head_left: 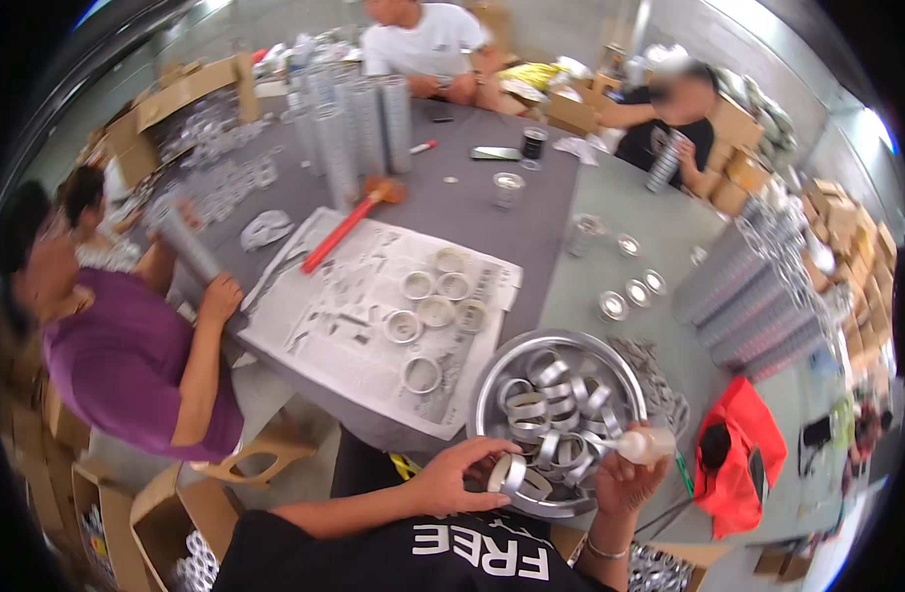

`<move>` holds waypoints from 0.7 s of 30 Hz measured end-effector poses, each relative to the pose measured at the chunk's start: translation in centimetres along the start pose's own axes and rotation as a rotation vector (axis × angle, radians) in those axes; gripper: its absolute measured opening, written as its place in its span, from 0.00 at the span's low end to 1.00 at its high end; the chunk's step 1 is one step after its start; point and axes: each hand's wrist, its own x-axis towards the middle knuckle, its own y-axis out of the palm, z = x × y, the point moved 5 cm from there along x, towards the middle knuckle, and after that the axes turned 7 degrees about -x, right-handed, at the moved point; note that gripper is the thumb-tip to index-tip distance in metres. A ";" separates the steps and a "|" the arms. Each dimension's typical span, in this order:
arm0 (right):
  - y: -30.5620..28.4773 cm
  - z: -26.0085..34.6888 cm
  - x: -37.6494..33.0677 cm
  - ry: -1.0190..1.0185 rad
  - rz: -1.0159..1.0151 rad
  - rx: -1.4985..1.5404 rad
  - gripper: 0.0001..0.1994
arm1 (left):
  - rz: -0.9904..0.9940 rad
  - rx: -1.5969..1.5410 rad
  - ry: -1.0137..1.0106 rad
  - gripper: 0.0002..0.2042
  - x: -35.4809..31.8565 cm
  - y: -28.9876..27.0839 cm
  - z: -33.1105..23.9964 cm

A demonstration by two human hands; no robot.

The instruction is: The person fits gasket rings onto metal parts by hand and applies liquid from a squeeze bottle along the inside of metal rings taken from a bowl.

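My left hand [462,479] grips a silver ring [509,475] by its edge, over the near left rim of a round metal bowl [486,390]. Inside the bowl lie several more silver rings [529,416], heaped together. At the bowl's near right side, my right hand [628,483] is closed round a small translucent squeeze bottle [650,445], tilted with its narrow tip toward the rings. Left of the bowl, several pale rings [422,374] rest on a spread newspaper [344,345].
A red-handled hammer [336,237] lies across the newspaper's far edge. Tall stacks of clear cylinders [334,148] stand behind it, and more stacks [758,296] lean at right. A red bag [736,459] sits right of the bowl. Co-workers sit around the table, one in a purple shirt [137,365].
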 end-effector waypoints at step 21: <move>-0.8 1.6 1.1 -0.132 -0.077 -0.103 0.26 | -0.765 -0.405 0.422 0.26 -2.5 -17.7 -8.2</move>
